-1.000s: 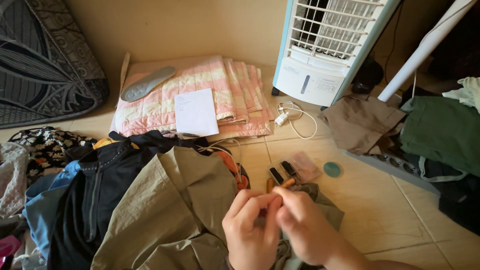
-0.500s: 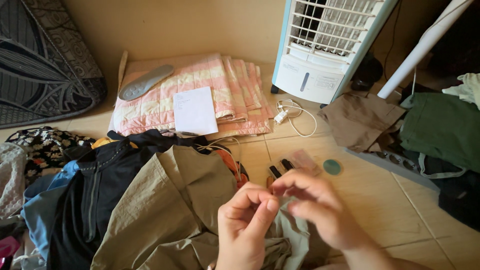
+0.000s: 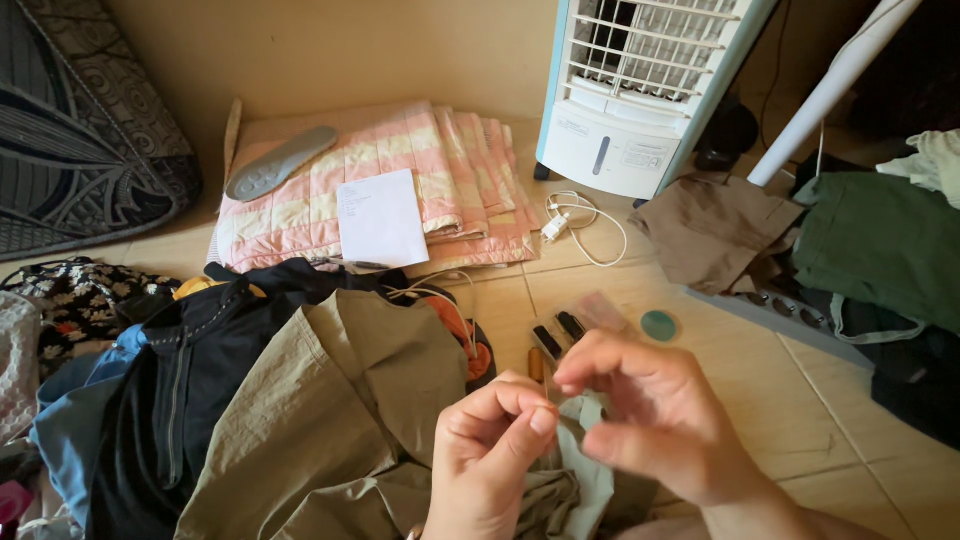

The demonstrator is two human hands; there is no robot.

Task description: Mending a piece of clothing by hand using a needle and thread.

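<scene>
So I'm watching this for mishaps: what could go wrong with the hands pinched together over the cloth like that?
Whatever the left hand and right hand pinch between them is too small to make out; if dropped, it could vanish into the folds of the khaki garment beneath. The small clear case lies on the tile just beyond the fingers, so a sweep of the right hand might knock it. The white cable lies loose nearby and could snag.
</scene>
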